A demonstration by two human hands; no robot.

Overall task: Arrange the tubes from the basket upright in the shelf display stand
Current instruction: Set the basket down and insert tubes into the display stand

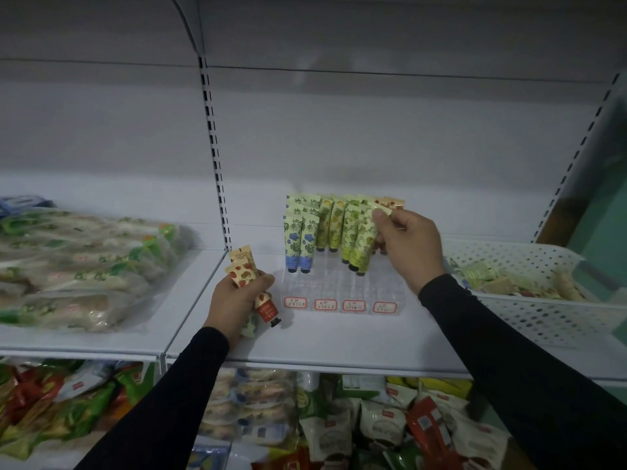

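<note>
At frame centre, the right hand [409, 245] pinches a green tube [364, 245] upright in the clear display stand [342, 286]. Lower left, the left hand [234, 300] grips several red-patterned tubes [251, 276]. The basket [543, 310] sits right.

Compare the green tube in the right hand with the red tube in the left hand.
The green tube stands nearly upright, cap down, over the display stand; the red tube slants, its cap toward the shelf's front edge. The right hand pinches the green tube by its flat top end; the left hand grips the red tube round its middle, bunched with other tubes. Green has a leafy print, red a strawberry-like one. Both have dark caps.
</note>
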